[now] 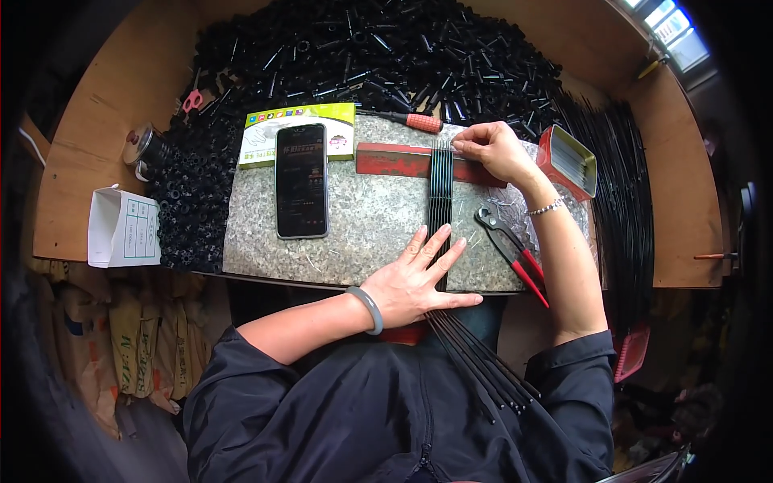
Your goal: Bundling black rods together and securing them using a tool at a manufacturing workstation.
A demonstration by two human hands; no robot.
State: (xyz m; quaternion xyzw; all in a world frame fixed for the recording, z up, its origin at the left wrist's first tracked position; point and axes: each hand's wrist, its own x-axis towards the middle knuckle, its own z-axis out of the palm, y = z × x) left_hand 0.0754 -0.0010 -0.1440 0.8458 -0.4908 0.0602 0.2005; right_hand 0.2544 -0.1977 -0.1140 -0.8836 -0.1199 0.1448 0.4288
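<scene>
Several thin black rods (440, 189) lie side by side across a red, worn metal bar (390, 159) on a speckled stone slab (370, 237). My left hand (411, 278) rests flat on them with its fingers spread. Below that hand the rods fan out over my lap. At their far ends, where thin pale tips show, my right hand (493, 151) is closed in a pinch; whatever sits between the fingertips is too small to make out. Beside the right forearm lie pincers (514, 253) with red handles. A red tin (568, 163) of thin metal pieces stands right of the right hand.
A phone (302, 181) leans on a green and white box (342, 121). Behind it is a red-handled tool (424, 122). Black tubular parts (362, 56) are heaped at the back, small black rings (189, 201) at left. Long black rods (620, 193) line the right; a white carton (125, 229) stands left.
</scene>
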